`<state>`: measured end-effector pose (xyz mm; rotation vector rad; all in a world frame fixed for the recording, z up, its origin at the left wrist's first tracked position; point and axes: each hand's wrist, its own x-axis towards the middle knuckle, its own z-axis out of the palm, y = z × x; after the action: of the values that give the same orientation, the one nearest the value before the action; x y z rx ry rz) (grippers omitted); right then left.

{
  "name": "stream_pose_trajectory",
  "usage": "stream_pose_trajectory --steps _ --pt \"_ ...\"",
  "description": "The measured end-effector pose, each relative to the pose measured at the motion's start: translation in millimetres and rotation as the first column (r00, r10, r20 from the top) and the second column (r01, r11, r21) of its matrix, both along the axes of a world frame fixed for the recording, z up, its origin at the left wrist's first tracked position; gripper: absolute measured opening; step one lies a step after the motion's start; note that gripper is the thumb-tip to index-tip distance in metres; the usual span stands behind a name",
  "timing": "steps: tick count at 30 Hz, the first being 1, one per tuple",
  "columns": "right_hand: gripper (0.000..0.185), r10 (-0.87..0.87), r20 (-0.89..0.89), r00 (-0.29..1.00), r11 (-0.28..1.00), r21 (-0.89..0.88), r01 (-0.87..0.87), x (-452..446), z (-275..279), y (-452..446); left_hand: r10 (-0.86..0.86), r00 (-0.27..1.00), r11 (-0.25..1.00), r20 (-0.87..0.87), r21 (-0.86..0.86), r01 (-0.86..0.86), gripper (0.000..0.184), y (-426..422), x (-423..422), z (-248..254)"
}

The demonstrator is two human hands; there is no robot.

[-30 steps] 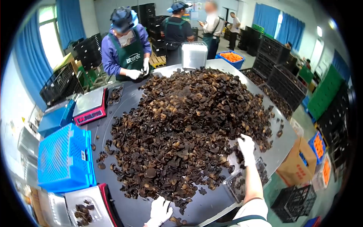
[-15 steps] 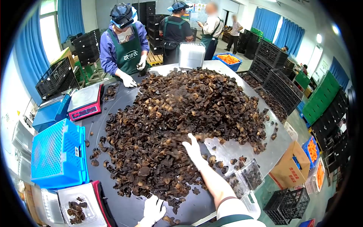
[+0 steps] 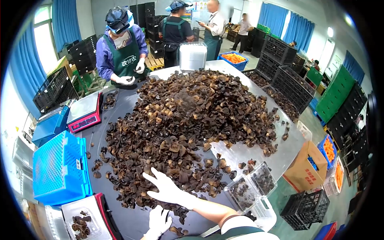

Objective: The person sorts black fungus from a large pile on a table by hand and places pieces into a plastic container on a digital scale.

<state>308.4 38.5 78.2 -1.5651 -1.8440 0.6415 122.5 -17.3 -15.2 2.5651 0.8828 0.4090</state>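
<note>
A large heap of dark brown wood ear mushrooms (image 3: pixel 200 108) covers the middle of the metal table (image 3: pixel 276 156). My right hand (image 3: pixel 170 190), in a white glove, reaches over the near part of the heap with its fingers spread. Nothing shows in its grasp. Close below it, at the heap's front edge, my left hand (image 3: pixel 159 221) rests low with its gloved fingers apart. A few loose pieces lie beside its fingertips. Right of my right forearm, an open clear plastic box (image 3: pixel 242 192) contains some dark pieces.
At the left stand a blue basket (image 3: pixel 60 168), a red scale (image 3: pixel 84 112) and a nearer scale bearing a clear tray of mushrooms (image 3: pixel 82 226). Across the table, a co-worker's gloved hands (image 3: pixel 126 81) are above the edge. Beside stacked clear boxes (image 3: pixel 193 56) the heap begins.
My right hand has moved left and toward me, from the heap's right side to just above my left hand. The near mushrooms have shifted, and the view has turned slightly.
</note>
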Motion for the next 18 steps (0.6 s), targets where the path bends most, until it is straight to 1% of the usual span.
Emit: stream_pose_trajectory --steps 1,2,3,4,5,6,7,8,9,10,11,12,14,15,16,17,18 --pt "0.067 0.048 -0.075 0.996 0.998 0.031 -0.046 8 6 -9 0.008 1.000 1.000 0.001 -0.001 -0.008 0.035 0 0 3" --pt "0.059 0.084 -0.183 0.980 0.996 0.027 -0.080 22 15 -19 -0.001 1.000 0.999 0.022 0.049 0.000 0.032 1 2 6" --pt "0.048 0.040 -0.256 0.966 0.998 -0.034 -0.050 39 32 -30 -0.012 0.999 0.995 0.045 0.097 0.008 0.029 1 4 9" --pt "0.042 -0.093 -0.271 0.958 0.982 -0.184 0.043 59 50 -42 -0.015 0.999 0.995 0.051 0.096 0.010 0.028 2 4 9" --pt "0.040 -0.195 -0.190 0.962 0.978 -0.105 0.178 80 49 -50 -0.014 0.999 0.997 0.049 0.077 0.010 0.028 3 4 8" --pt "0.042 -0.358 -0.049 0.932 0.930 -0.103 0.352 102 47 -58 -0.011 0.999 0.998 0.048 0.059 0.009 0.027 3 4 8" --pt "0.044 -0.473 0.064 0.879 0.881 0.007 0.473 131 25 -66 -0.009 0.998 0.998 0.063 0.063 0.005 0.028 3 3 7" --pt "0.049 -0.538 0.230 0.811 0.835 0.018 0.550 157 23 -78 0.003 0.997 0.998 0.073 0.068 -0.008 0.027 2 3 7" --pt "0.066 -0.568 0.292 0.770 0.804 -0.001 0.594 184 6 -90 -0.005 0.996 0.995 0.088 0.096 -0.004 0.028 2 2 3" --pt "0.084 -0.587 0.437 0.681 0.692 -0.167 0.703 208 -12 -102 -0.014 0.995 0.992 0.103 0.123 0.001 0.029 1 0 -2" --pt "0.096 -0.586 0.525 0.617 0.591 -0.245 0.769 230 -33 -111 0.012 0.999 0.977 0.040 0.210 -0.020 0.033 -4 -5 -11" --pt "0.097 -0.543 0.590 0.597 0.610 -0.211 0.764 232 -34 -116 0.020 1.000 0.996 0.007 0.085 -0.021 0.035 -2 -2 -2" --pt "0.094 -0.441 0.605 0.663 0.513 -0.437 0.739 239 -39 -113 0.042 0.999 0.995 -0.007 0.086 -0.041 0.035 -3 -1 -1" --pt "0.087 -0.514 0.507 0.692 0.608 -0.354 0.711 238 -55 -113 0.017 0.999 0.992 0.034 0.126 -0.021 0.037 -1 -2 -2" --pt "0.079 -0.569 0.395 0.721 0.685 -0.257 0.682 237 -77 -110 0.014 0.999 0.992 0.032 0.124 -0.018 0.037 -1 -3 -6" --pt "0.067 -0.478 0.254 0.841 0.814 -0.232 0.533 237 -88 -95 0.016 0.999 0.994 0.041 0.104 -0.021 0.038 -2 -4 -12" --pt "0.060 -0.500 0.408 0.764 0.838 0.005 0.546 217 -98 -90 0.018 0.999 0.996 0.050 0.085 -0.022 0.039 -2 -5 -14"
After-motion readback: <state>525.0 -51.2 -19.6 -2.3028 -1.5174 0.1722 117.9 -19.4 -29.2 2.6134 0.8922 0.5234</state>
